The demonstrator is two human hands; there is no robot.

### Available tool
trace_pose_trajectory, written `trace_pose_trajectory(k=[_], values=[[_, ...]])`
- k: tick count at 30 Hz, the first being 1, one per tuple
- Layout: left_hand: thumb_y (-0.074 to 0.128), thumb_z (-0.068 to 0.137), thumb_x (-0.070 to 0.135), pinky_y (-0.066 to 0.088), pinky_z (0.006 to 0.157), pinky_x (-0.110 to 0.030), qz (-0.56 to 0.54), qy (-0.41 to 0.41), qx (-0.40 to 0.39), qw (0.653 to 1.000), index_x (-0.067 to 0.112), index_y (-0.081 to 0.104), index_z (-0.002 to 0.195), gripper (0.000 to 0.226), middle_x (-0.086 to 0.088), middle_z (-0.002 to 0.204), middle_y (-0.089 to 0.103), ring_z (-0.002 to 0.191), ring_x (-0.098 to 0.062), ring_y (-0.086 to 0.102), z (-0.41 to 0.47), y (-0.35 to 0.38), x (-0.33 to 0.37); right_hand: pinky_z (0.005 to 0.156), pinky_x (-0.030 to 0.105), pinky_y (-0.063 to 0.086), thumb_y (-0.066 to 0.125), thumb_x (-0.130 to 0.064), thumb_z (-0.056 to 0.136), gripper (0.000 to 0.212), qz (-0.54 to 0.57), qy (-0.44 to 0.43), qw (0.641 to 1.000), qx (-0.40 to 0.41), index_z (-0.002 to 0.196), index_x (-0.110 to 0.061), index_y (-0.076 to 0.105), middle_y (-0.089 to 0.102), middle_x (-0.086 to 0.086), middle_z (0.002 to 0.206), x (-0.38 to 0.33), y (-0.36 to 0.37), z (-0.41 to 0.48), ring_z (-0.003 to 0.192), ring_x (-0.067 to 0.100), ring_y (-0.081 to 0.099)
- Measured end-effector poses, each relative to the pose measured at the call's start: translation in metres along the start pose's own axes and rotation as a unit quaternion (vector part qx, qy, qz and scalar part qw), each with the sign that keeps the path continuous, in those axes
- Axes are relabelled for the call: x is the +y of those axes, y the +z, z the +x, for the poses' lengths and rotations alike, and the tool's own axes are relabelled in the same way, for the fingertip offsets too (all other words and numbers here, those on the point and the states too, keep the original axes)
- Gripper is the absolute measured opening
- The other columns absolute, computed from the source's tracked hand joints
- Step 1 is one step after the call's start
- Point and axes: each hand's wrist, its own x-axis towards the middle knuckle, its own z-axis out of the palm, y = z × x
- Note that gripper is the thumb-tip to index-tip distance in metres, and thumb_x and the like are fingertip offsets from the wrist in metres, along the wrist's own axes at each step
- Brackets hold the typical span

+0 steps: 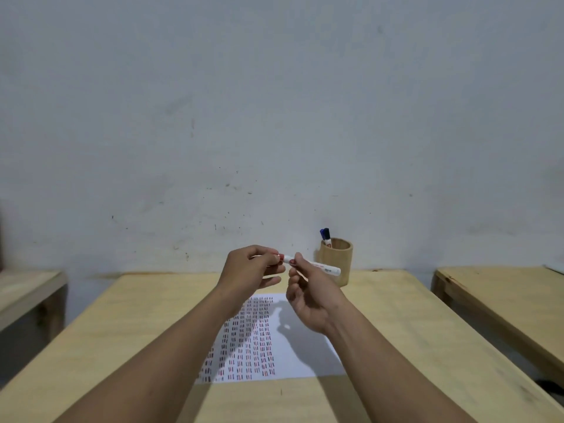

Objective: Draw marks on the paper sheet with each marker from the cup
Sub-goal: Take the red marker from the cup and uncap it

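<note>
A white marker (317, 265) with a red cap (281, 257) is held by both hands above the paper sheet (308, 355); the cup (335, 259) stands at the worktop's (396, 315) far edge.

No legible txt; tiny print on white marker (317, 265) barrel too blurred to read.
</note>
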Motion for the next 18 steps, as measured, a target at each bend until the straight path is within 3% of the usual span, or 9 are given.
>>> trace_pose_trajectory(k=[5,10,18], values=[[0.069,0.091,0.005,0.063,0.083,-0.042,0.093,0.046,-0.028,0.994,0.004,0.074,0.101,0.011,-0.017,0.095,0.078,0.09,-0.025,0.076,-0.006,-0.014,-0.009,0.046,0.016,0.055,0.063,-0.005,0.097,0.012,0.063,-0.016,0.998,-0.013,0.086,0.001,0.063,0.063,0.007,0.058,0.014,-0.002,0.005,0.044,0.009,0.062],[0.07,0.092,0.012,0.064,0.075,-0.034,0.17,0.094,0.014,0.981,0.016,0.077,0.083,0.012,-0.015,0.079,0.078,0.077,-0.02,0.076,-0.003,-0.025,-0.019,0.05,0.018,0.057,0.064,-0.006,0.098,0.014,0.015,-0.05,0.999,-0.006,0.086,0.002,0.065,0.064,0.008,0.063,0.025,0.0,0.011,0.05,0.01,0.062],[0.067,0.095,0.024,0.064,0.075,-0.035,0.194,0.064,0.07,0.976,0.006,0.078,0.093,0.021,-0.014,0.082,0.077,0.08,-0.025,0.077,0.005,-0.05,-0.026,0.055,0.019,0.056,0.062,-0.011,0.099,0.015,-0.12,-0.143,0.982,0.017,0.088,-0.003,0.065,0.061,0.005,0.067,0.034,0.009,0.027,0.056,0.01,0.058]])
